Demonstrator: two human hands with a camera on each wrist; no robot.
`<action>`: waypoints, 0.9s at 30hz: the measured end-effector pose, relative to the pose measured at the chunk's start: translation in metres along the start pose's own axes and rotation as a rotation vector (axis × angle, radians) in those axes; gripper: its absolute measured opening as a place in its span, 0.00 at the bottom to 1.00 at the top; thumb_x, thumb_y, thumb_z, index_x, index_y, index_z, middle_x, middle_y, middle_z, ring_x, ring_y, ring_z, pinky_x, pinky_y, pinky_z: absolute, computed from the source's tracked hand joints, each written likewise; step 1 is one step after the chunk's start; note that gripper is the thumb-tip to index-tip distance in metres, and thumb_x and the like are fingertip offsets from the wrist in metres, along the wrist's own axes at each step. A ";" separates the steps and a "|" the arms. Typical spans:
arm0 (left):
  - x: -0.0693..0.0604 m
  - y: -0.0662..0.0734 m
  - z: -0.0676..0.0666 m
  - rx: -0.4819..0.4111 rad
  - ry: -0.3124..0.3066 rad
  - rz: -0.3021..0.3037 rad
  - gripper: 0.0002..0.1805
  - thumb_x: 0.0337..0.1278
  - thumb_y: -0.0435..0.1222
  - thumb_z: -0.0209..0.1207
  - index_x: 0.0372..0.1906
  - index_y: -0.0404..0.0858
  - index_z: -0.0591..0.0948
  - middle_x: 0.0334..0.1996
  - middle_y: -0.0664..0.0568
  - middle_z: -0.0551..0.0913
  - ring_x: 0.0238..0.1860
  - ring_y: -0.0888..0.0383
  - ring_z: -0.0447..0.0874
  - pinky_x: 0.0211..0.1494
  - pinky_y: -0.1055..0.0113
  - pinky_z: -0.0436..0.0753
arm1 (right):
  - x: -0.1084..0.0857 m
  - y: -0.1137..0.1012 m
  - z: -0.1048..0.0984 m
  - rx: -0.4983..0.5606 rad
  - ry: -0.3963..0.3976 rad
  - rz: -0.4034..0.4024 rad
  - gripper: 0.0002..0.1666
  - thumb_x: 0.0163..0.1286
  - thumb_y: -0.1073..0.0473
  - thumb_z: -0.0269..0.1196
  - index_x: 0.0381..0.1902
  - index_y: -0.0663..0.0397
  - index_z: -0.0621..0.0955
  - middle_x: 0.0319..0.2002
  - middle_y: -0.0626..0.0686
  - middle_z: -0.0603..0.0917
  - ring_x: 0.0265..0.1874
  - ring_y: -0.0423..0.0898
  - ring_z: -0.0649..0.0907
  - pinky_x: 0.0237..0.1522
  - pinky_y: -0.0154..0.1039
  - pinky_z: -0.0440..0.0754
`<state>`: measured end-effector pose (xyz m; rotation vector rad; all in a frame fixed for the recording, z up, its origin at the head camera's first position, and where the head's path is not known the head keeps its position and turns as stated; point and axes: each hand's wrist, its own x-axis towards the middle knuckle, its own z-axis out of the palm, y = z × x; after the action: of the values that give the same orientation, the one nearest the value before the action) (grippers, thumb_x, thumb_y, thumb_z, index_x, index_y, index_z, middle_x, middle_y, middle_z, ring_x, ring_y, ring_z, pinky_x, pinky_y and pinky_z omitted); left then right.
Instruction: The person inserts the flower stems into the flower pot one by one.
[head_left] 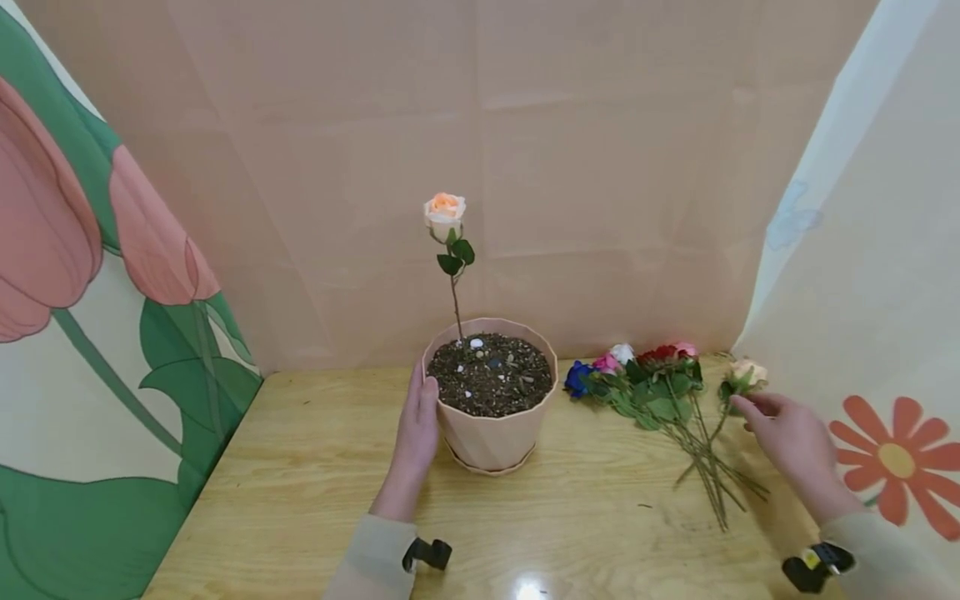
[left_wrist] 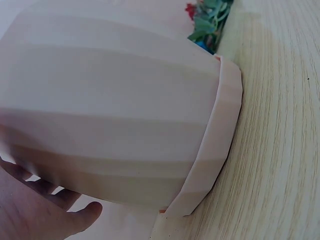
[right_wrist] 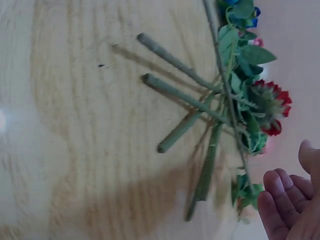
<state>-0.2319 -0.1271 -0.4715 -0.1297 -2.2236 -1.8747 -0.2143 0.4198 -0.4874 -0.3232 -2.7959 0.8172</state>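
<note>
A pale pink flowerpot (head_left: 491,437) on a matching saucer (head_left: 491,468) holds dark soil (head_left: 491,379). One peach-white rose (head_left: 445,218) stands upright in the soil at the back left. My left hand (head_left: 418,421) rests against the pot's left side, fingers along its wall, thumb (left_wrist: 90,212) apart from them. Off to the right, my right hand (head_left: 791,437) is at a cream rose (head_left: 746,375) lying with other cut roses. In the right wrist view its fingers (right_wrist: 280,192) are loosely bent, the thumb apart; whether they touch the rose is hard to tell.
Blue (head_left: 578,379), pink, white and red roses (head_left: 658,354) lie in a pile right of the pot, their stems (head_left: 708,467) crossing toward the table's front. A beige backdrop (head_left: 480,167) rises behind the wooden table (head_left: 300,500); floral panels (head_left: 67,208) flank it.
</note>
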 end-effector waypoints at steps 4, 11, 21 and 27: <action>-0.001 0.001 -0.001 -0.002 0.000 -0.009 0.36 0.92 0.58 0.37 0.92 0.55 0.52 0.89 0.47 0.53 0.87 0.40 0.51 0.88 0.38 0.51 | 0.002 0.010 0.007 0.012 -0.028 0.040 0.55 0.83 0.23 0.52 0.73 0.71 0.77 0.48 0.67 0.92 0.33 0.54 0.90 0.17 0.47 0.77; 0.000 0.001 0.000 0.001 0.000 -0.011 0.36 0.92 0.57 0.37 0.93 0.53 0.51 0.90 0.46 0.53 0.88 0.39 0.50 0.88 0.37 0.51 | 0.005 0.017 0.016 0.025 -0.084 0.123 0.55 0.81 0.21 0.51 0.74 0.67 0.78 0.46 0.63 0.93 0.36 0.54 0.91 0.24 0.44 0.80; -0.001 0.001 0.000 -0.006 -0.003 -0.019 0.37 0.92 0.58 0.37 0.93 0.53 0.50 0.90 0.47 0.51 0.88 0.39 0.48 0.88 0.36 0.49 | 0.007 0.018 0.028 0.000 -0.070 0.200 0.53 0.81 0.22 0.53 0.71 0.67 0.81 0.57 0.70 0.88 0.45 0.64 0.88 0.29 0.47 0.79; -0.001 0.002 0.000 -0.012 -0.005 -0.006 0.37 0.92 0.58 0.37 0.93 0.53 0.50 0.90 0.47 0.51 0.88 0.40 0.48 0.88 0.37 0.49 | 0.010 0.019 0.031 -0.011 -0.081 0.209 0.53 0.81 0.22 0.53 0.71 0.66 0.81 0.60 0.71 0.87 0.49 0.68 0.87 0.32 0.52 0.79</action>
<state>-0.2309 -0.1267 -0.4699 -0.1293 -2.2188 -1.8928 -0.2294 0.4226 -0.5215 -0.6064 -2.8770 0.8772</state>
